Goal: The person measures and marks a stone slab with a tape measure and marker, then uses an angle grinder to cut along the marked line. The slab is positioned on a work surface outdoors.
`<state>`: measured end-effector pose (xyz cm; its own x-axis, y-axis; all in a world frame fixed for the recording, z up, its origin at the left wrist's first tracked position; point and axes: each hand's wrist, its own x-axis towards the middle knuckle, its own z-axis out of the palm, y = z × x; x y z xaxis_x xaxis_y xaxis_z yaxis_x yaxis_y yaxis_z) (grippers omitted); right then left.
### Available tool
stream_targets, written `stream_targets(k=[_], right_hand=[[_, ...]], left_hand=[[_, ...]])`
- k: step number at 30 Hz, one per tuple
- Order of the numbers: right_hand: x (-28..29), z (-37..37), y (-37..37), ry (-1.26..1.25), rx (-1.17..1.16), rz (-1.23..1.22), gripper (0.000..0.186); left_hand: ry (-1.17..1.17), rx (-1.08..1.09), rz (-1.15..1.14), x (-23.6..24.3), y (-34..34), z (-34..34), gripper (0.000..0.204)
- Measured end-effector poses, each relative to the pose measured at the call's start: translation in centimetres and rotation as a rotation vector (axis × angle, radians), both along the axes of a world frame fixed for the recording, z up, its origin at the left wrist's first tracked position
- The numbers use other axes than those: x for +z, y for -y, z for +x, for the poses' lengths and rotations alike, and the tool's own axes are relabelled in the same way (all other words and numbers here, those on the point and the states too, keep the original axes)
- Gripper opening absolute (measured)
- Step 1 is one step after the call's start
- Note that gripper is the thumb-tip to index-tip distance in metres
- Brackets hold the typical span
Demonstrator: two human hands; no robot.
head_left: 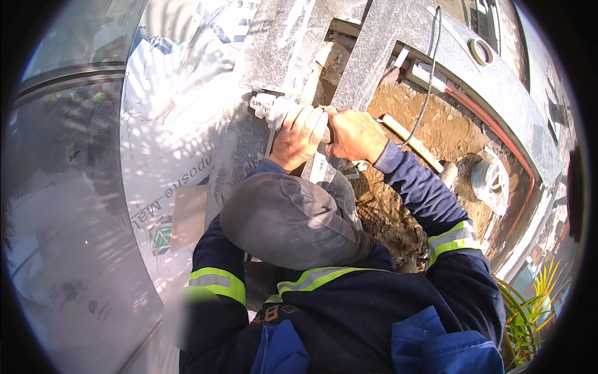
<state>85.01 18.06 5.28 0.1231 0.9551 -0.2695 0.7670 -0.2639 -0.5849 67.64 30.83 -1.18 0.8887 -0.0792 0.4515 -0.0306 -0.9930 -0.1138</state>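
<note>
Both my hands are closed around a dusty, pale-grey power tool (274, 111) with a metallic head pointing left; its exact kind is hard to make out. My left hand (298, 138) wraps the body just behind that head. At the rear end, my right hand (355, 135) grips close beside the left, and the fingers hide much of the tool. Beneath and around it lie grey stone slabs (367, 65) with a narrow gap between them. A dark cord (430, 87) curves down toward my right wrist. My bent knee (289, 218), in dusty grey cloth, rises just below my hands.
A printed white sheet (168, 118) covers the ground at left beside a large glass pane (68, 162). Right of my hands, a wooden stick (411, 143) lies over dug soil (398, 212). Further right are an orange pipe (498, 132), a tape roll (481, 52) and a plant (539, 299).
</note>
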Motion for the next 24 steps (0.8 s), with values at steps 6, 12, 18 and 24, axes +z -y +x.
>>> stream_targets(k=[6, 12, 18, 24], right_hand=[[0.3, 0.0, 0.3, -0.016, -0.007, -0.006, 0.056], [0.0, 0.0, 0.5, 0.003, -0.013, 0.049, 0.046], [0.9, 0.0, 0.3, -0.008, -0.010, -0.012, 0.050], [0.8, 0.0, 0.4, -0.008, -0.028, -0.001, 0.051]], left_hand=[[0.000, 0.012, 0.077, 0.2, 0.4, 0.0, 0.046], [-0.019, -0.007, -0.008, -0.3, 0.4, -0.1, 0.047], [0.000, -0.016, -0.011, -0.5, 0.4, -0.1, 0.046], [-0.010, -0.023, -0.013, 0.5, 0.5, 0.2, 0.046]])
